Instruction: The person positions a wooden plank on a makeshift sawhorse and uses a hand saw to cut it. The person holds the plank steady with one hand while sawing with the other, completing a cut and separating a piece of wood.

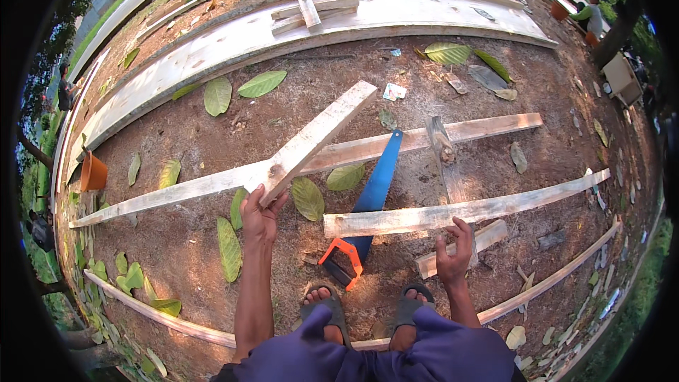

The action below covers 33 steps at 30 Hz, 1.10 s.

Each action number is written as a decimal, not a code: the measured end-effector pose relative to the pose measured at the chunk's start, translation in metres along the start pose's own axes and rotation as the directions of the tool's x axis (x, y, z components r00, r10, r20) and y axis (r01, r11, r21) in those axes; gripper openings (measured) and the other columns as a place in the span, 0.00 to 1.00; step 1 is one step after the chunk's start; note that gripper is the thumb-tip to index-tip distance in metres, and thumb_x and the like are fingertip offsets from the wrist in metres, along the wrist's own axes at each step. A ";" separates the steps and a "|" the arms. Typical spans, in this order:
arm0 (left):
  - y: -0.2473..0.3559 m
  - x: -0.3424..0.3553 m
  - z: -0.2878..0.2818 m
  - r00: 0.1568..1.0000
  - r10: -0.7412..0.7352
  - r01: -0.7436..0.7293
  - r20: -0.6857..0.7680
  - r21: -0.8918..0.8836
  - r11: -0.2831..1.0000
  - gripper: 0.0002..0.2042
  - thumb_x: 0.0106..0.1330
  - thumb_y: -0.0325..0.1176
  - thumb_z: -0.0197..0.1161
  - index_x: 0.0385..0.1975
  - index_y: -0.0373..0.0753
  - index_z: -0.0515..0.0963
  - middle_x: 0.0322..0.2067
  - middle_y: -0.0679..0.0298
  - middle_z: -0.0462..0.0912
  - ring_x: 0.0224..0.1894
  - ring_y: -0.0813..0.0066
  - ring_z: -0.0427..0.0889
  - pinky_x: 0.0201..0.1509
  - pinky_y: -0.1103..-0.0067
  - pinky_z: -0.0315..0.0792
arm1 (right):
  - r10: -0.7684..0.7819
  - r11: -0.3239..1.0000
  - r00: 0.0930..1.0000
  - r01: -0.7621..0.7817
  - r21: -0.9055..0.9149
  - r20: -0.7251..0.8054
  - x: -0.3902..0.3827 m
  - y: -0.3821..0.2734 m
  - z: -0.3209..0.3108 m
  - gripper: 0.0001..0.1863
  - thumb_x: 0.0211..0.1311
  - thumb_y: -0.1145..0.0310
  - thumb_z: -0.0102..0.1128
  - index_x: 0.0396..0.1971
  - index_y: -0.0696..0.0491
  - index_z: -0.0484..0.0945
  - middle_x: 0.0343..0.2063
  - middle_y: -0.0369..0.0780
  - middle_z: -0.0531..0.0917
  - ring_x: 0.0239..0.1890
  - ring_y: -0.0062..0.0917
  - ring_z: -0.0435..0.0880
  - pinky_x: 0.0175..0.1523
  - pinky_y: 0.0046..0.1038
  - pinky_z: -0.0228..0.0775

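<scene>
My left hand (pixel 260 221) grips the lower end of a short squared wooden beam (pixel 322 138), which slants up and to the right above a long plank (pixel 177 192). My right hand (pixel 455 255) holds nothing that I can see; its fingers are apart and bent, close to the near edge of a second plank (pixel 399 222). A short wood offcut (pixel 490 235) lies partly behind that hand. Between my hands rests a handsaw with a blue blade (pixel 382 175) and an orange handle (pixel 346 262); the second plank crosses over its blade.
Wide boards (pixel 233 35) stretch across the far side, with small stacked wood pieces (pixel 308 6) on top. A crosspiece (pixel 445 159) joins the planks' area. Leaves (pixel 230 247) litter the dirt. An orange pot (pixel 93 171) stands left; a person (pixel 591 18) is far right.
</scene>
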<state>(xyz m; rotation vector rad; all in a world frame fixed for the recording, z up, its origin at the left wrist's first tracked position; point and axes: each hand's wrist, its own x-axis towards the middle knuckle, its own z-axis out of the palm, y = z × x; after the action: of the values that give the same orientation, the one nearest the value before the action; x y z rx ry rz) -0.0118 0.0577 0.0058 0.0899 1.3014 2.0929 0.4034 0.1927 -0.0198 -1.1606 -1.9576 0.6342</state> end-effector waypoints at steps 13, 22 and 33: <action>0.014 -0.084 0.018 0.896 -0.197 0.201 0.398 0.033 0.979 0.24 0.66 0.27 0.64 0.59 0.26 0.67 0.50 0.49 0.84 0.50 0.60 0.88 0.53 0.60 0.86 | 0.530 0.494 0.828 -0.478 0.727 0.184 0.089 0.019 -0.064 0.24 0.76 0.60 0.57 0.65 0.56 0.72 0.55 0.39 0.80 0.57 0.25 0.78 0.58 0.32 0.74; -0.062 -0.128 0.020 0.966 -0.241 0.234 0.098 0.078 0.969 0.29 0.70 0.27 0.67 0.65 0.29 0.60 0.49 0.53 0.82 0.49 0.68 0.86 0.56 0.73 0.81 | 0.714 0.603 0.691 -0.686 0.408 0.107 0.015 0.076 -0.083 0.13 0.72 0.58 0.66 0.46 0.48 0.77 0.40 0.33 0.83 0.41 0.22 0.82 0.48 0.29 0.74; -0.093 -0.126 0.021 0.986 0.032 -0.126 0.163 0.612 0.781 0.27 0.65 0.37 0.72 0.60 0.27 0.78 0.53 0.56 0.67 0.56 0.64 0.69 0.63 0.71 0.67 | 0.670 0.716 0.742 -0.648 0.261 0.002 0.066 0.100 -0.104 0.19 0.74 0.56 0.64 0.54 0.52 0.76 0.47 0.34 0.83 0.48 0.22 0.80 0.56 0.33 0.71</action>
<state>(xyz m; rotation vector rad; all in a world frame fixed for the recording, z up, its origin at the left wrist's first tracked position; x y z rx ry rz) 0.1409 0.0297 -0.0252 0.5825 1.8721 1.5940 0.5187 0.3012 -0.0081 -1.7012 -1.2900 1.1330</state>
